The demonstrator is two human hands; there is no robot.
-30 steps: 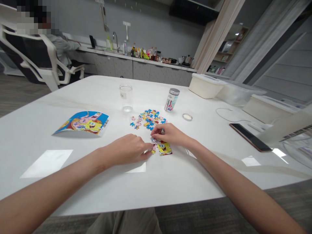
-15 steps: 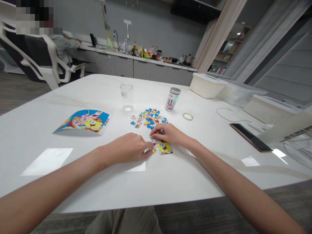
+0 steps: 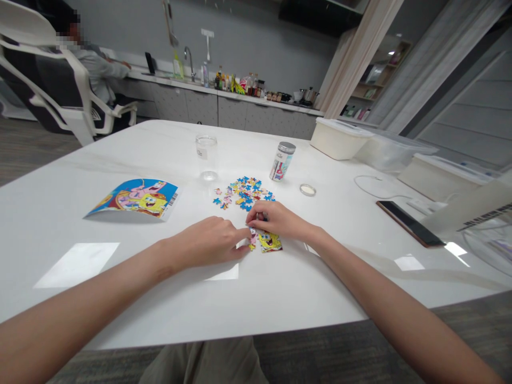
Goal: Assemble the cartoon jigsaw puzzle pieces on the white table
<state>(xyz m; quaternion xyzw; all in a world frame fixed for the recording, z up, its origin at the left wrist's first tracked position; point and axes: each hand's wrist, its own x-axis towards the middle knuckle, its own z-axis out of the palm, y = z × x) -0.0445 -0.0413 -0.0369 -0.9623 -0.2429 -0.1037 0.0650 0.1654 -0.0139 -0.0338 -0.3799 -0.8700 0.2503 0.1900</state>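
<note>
A small joined jigsaw section with a yellow cartoon face lies flat near the table's front. My left hand has its index finger and thumb on pink puzzle pieces at the section's left side. From the upper right my right hand reaches over the section, thumb and fingers pinched on a puzzle piece mostly hidden by them. Just beyond lies a pile of loose jigsaw pieces, mostly blue, pink and yellow. A curled picture sheet with the cartoon rests to the left.
Behind the pile stand an open clear jar and a silver-lidded canister. A round lid lies right of them. Farther right are a phone, a cable and storage boxes. A person sits at the back left.
Both hands stay at the jigsaw section with only slight finger movement. The view has shifted a little, and the seated person's head shows slightly farther left.
</note>
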